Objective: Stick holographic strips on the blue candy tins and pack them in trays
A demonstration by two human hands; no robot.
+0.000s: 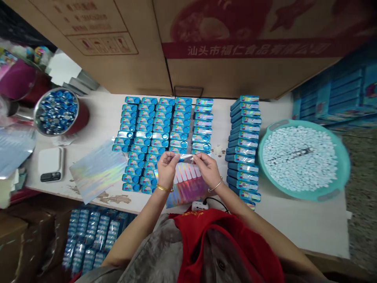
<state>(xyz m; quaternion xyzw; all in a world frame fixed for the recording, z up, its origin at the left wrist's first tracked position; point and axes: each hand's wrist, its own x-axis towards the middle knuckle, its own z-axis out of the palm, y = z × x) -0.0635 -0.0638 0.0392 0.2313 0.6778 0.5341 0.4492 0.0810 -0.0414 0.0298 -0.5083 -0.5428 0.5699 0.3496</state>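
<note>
While handling something so slight, leave undisturbed, at far left, the red-sided pot (81,117) of blue pieces (57,110), white device (50,161) and iridescent sheet (98,171), then the rows of small blue boxes (143,139). Left hand (167,169): thumb and forefinger pinched on one end of a narrow, clear-looking strip (186,157), best gripped lightly at the edge to avoid creases. Between the hands, above a patterned sheet (188,188): the strip itself, to be held level and evenly taut. Right hand (210,171): thumb and forefinger closed on the other end, best matched to equal tension. Farther right, steer clear of the stacked blue boxes (244,151) and turquoise basin (343,161) of white pieces (297,165).
</note>
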